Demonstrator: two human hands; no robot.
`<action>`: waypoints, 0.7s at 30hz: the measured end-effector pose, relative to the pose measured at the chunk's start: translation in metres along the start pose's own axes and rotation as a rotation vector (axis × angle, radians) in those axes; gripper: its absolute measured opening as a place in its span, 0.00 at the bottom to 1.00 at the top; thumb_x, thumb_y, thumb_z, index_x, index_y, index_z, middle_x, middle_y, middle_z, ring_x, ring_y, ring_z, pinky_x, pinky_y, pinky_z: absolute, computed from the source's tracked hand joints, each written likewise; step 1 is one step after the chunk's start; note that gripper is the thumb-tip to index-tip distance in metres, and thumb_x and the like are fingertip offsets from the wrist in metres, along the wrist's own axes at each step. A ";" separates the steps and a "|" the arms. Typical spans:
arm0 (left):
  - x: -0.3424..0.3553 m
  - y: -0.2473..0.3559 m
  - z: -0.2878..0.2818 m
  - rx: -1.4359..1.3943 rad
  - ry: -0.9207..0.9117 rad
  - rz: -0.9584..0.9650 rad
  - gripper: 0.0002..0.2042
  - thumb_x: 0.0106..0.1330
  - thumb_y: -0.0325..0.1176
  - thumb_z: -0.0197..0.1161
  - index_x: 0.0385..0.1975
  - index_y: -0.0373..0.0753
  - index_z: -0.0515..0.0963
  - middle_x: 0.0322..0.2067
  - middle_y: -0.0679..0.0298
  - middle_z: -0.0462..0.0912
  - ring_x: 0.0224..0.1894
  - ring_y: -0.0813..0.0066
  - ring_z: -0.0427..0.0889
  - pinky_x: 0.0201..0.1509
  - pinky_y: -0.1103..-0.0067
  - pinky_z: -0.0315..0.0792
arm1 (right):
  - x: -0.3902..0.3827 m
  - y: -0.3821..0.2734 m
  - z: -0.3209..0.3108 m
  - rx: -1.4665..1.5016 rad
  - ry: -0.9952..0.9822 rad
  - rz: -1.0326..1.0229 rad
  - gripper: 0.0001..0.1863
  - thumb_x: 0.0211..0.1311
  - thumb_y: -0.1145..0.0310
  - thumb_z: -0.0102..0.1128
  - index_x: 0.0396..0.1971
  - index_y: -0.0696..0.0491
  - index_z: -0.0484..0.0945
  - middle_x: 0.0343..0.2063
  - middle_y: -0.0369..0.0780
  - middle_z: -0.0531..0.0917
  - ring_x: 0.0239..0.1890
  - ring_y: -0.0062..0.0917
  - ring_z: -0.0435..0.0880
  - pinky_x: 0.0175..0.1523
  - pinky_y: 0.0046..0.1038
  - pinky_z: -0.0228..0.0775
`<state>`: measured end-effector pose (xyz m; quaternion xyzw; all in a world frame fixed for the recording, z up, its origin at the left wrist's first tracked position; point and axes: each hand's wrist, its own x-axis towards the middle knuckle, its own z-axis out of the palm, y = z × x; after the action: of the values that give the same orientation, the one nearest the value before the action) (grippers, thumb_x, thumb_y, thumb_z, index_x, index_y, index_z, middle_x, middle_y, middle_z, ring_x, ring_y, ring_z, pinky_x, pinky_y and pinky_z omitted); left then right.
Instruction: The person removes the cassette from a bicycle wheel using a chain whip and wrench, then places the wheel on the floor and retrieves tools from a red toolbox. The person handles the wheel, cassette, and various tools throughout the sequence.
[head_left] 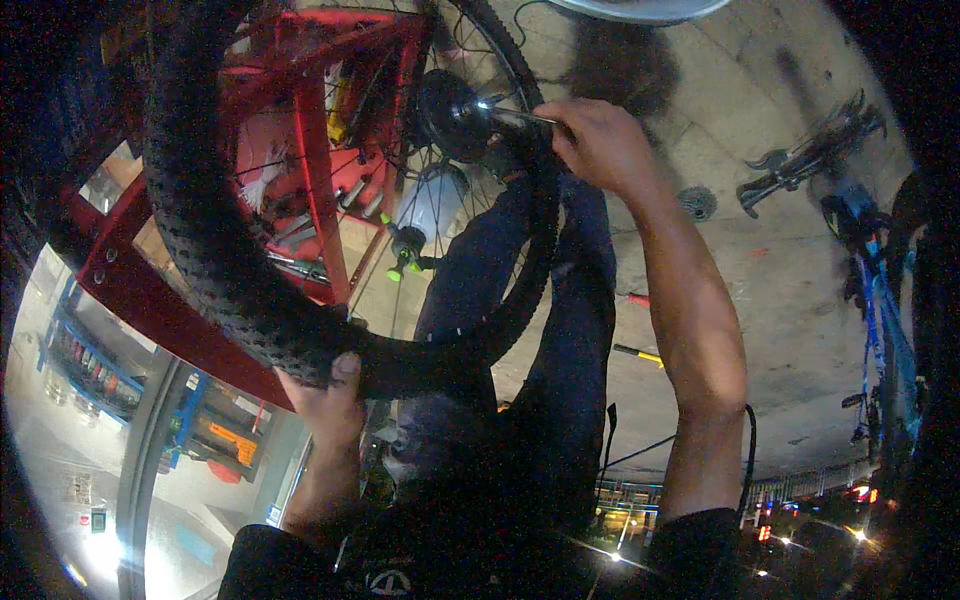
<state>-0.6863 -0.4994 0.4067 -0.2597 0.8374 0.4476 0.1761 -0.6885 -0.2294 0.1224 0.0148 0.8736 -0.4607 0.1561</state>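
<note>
A bicycle wheel with a knobby black tyre (250, 300) fills the upper left of the view, held upright or tilted, I cannot tell which. My left hand (330, 395) grips the tyre at its lower edge, thumb on the tread. My right hand (595, 140) is closed on a slim metal tool (525, 117), whose far end meets the black hub (447, 110) at a bright glint. Spokes radiate from the hub. Behind the wheel, a red metal frame (320, 170) holds several hand tools and a whitish plastic container (430, 195).
My dark-trousered legs (570, 330) stand below. On the concrete floor (700, 330) lie a sprocket cassette (698, 202), dark metal parts (805, 155) and a yellow-black tool (640, 352). A blue bicycle (880, 320) stands at right. A lit glass-fronted room with shelving (100, 370) appears at lower left.
</note>
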 end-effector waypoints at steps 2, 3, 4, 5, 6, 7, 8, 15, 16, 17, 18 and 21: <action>0.003 0.000 -0.006 0.071 0.005 0.015 0.36 0.54 0.25 0.66 0.62 0.37 0.54 0.50 0.50 0.74 0.47 0.62 0.77 0.53 0.68 0.72 | 0.002 0.008 0.005 0.015 0.038 -0.043 0.17 0.53 0.69 0.59 0.46 0.46 0.77 0.37 0.42 0.82 0.40 0.41 0.80 0.45 0.38 0.73; 0.003 0.004 0.001 0.007 0.000 0.037 0.35 0.54 0.27 0.66 0.61 0.37 0.55 0.48 0.51 0.75 0.46 0.61 0.78 0.53 0.67 0.72 | 0.001 0.009 0.006 0.013 0.036 -0.037 0.17 0.53 0.69 0.58 0.46 0.46 0.77 0.37 0.43 0.82 0.41 0.41 0.80 0.45 0.38 0.73; 0.003 0.006 0.002 -0.004 0.007 0.020 0.35 0.54 0.28 0.66 0.61 0.37 0.55 0.48 0.51 0.75 0.46 0.61 0.78 0.53 0.67 0.72 | 0.001 0.010 0.008 0.011 0.034 -0.032 0.17 0.53 0.69 0.58 0.46 0.46 0.77 0.38 0.43 0.82 0.41 0.40 0.80 0.45 0.38 0.73; 0.004 0.008 0.002 -0.014 0.009 0.004 0.35 0.54 0.28 0.66 0.61 0.37 0.56 0.48 0.50 0.75 0.45 0.61 0.78 0.53 0.67 0.72 | 0.003 0.009 0.007 0.009 0.034 -0.022 0.17 0.53 0.69 0.58 0.46 0.46 0.77 0.38 0.43 0.82 0.41 0.40 0.80 0.45 0.38 0.73; 0.006 0.009 0.001 -0.024 0.012 -0.013 0.35 0.54 0.29 0.66 0.61 0.37 0.56 0.48 0.50 0.75 0.45 0.61 0.78 0.53 0.67 0.72 | 0.004 0.008 0.005 0.027 0.017 -0.004 0.17 0.53 0.67 0.59 0.45 0.46 0.78 0.37 0.43 0.82 0.40 0.41 0.81 0.45 0.40 0.74; 0.007 0.008 0.001 -0.044 -0.009 0.017 0.34 0.54 0.31 0.67 0.60 0.36 0.57 0.48 0.50 0.75 0.45 0.60 0.79 0.52 0.66 0.73 | 0.004 0.005 0.003 0.045 0.001 0.014 0.17 0.52 0.66 0.59 0.44 0.46 0.78 0.36 0.44 0.83 0.40 0.41 0.81 0.45 0.41 0.74; 0.007 0.010 0.001 -0.035 0.016 -0.011 0.34 0.53 0.31 0.67 0.59 0.36 0.57 0.48 0.50 0.75 0.44 0.59 0.79 0.51 0.66 0.74 | 0.005 0.004 0.002 0.060 -0.015 0.026 0.17 0.51 0.64 0.60 0.44 0.46 0.79 0.35 0.44 0.83 0.39 0.42 0.81 0.44 0.42 0.75; 0.014 0.018 0.004 0.040 0.096 -0.036 0.33 0.50 0.34 0.71 0.54 0.34 0.62 0.44 0.51 0.77 0.40 0.59 0.80 0.44 0.67 0.77 | 0.005 0.004 0.007 0.097 0.050 -0.011 0.16 0.52 0.70 0.56 0.42 0.48 0.79 0.33 0.46 0.82 0.36 0.42 0.81 0.41 0.41 0.74; 0.015 0.019 0.003 0.051 0.106 -0.047 0.33 0.49 0.35 0.71 0.54 0.34 0.63 0.43 0.52 0.77 0.39 0.60 0.81 0.43 0.68 0.77 | 0.004 0.002 0.004 0.092 0.040 -0.008 0.16 0.52 0.70 0.56 0.42 0.47 0.79 0.32 0.46 0.82 0.36 0.42 0.81 0.41 0.41 0.74; 0.016 0.019 0.005 0.041 0.098 -0.030 0.33 0.48 0.35 0.72 0.54 0.33 0.63 0.43 0.52 0.77 0.39 0.60 0.81 0.43 0.68 0.77 | 0.004 0.001 0.002 0.084 0.033 -0.004 0.16 0.52 0.70 0.56 0.43 0.47 0.79 0.32 0.46 0.82 0.36 0.42 0.81 0.40 0.40 0.74; 0.016 0.020 0.007 0.030 0.090 -0.012 0.34 0.48 0.36 0.72 0.54 0.33 0.63 0.43 0.52 0.77 0.39 0.60 0.80 0.43 0.68 0.77 | 0.004 0.002 0.003 0.076 0.045 -0.016 0.16 0.51 0.70 0.56 0.43 0.47 0.79 0.32 0.45 0.82 0.36 0.41 0.81 0.41 0.40 0.74; 0.016 0.020 0.007 0.027 0.086 0.004 0.34 0.47 0.36 0.71 0.54 0.32 0.63 0.42 0.51 0.77 0.39 0.60 0.80 0.43 0.68 0.77 | 0.005 0.003 0.007 0.061 0.087 -0.051 0.16 0.51 0.70 0.57 0.43 0.47 0.79 0.32 0.45 0.82 0.36 0.40 0.81 0.41 0.40 0.74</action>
<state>-0.7112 -0.4881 0.4076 -0.2745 0.8507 0.4250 0.1427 -0.6912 -0.2343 0.1150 0.0174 0.8653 -0.4897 0.1055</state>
